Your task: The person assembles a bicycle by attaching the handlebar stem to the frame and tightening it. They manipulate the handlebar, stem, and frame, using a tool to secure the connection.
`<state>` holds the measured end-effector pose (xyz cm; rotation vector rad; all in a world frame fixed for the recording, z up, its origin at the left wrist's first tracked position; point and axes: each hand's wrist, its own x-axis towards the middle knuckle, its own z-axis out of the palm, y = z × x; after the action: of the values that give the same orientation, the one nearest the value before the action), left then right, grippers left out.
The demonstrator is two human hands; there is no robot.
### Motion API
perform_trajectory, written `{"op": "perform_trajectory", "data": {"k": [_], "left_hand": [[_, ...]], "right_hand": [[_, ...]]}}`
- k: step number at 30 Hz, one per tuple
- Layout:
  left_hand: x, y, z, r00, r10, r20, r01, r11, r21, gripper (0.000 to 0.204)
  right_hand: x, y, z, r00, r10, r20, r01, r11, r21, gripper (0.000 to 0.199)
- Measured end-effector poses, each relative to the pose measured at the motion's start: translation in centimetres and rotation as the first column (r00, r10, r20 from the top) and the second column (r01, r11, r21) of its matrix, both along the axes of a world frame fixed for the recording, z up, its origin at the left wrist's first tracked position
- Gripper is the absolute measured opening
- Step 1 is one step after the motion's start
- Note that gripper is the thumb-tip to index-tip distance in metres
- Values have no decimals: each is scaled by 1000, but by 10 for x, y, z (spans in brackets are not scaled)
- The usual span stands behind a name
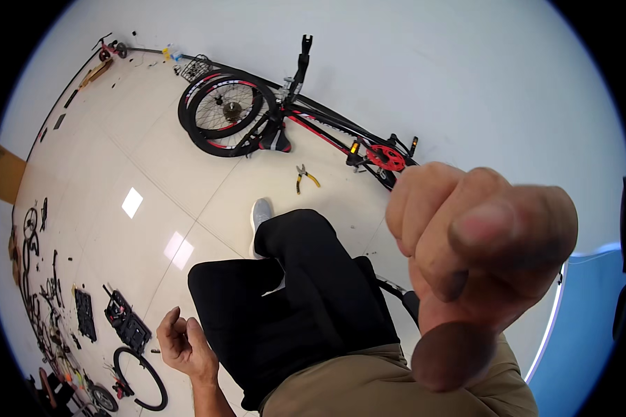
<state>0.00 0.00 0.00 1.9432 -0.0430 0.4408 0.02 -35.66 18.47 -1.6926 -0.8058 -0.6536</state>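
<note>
The right hand [476, 257] is raised very close to the head camera, its fingers curled together into a loose fist with nothing visible inside, though the blur hides detail. The left hand [184, 345] hangs low beside the black-trousered leg [306, 292], fingers half-curled and holding nothing, just above the floor [153, 160]. Nearest to it lie one loose black tyre [140, 379] and two black pedal-like parts [104, 316] toward the floor's lower left edge. One pair of yellow-handled pliers [305, 177] lies on the tiles between the grey shoe [260, 212] and the bicycle [285, 118], which lies on its side along the wall, its two wheels overlapping and one red chainring [384, 158] facing the person. As a judgement: the raised fist blocks much of the view on the right, so a reach that way could miss or knock something; the small parts scattered along the left edge of the floor could be stepped on or kicked, and the pliers sit close enough to the foot to be nudged away.
</note>
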Motion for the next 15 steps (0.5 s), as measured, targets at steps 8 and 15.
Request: {"op": "perform_trajectory", "data": {"k": [8, 15], "left_hand": [[7, -14, -15, 998, -47, -45, 49, 997, 54, 27], [6, -4, -12, 996, -23, -84, 28, 998, 59, 26]], "right_hand": [[-23, -21, 17, 998, -54, 20, 54, 998, 41, 64], [-16, -28, 13, 989, -147, 21, 144, 982, 121, 55]]}}
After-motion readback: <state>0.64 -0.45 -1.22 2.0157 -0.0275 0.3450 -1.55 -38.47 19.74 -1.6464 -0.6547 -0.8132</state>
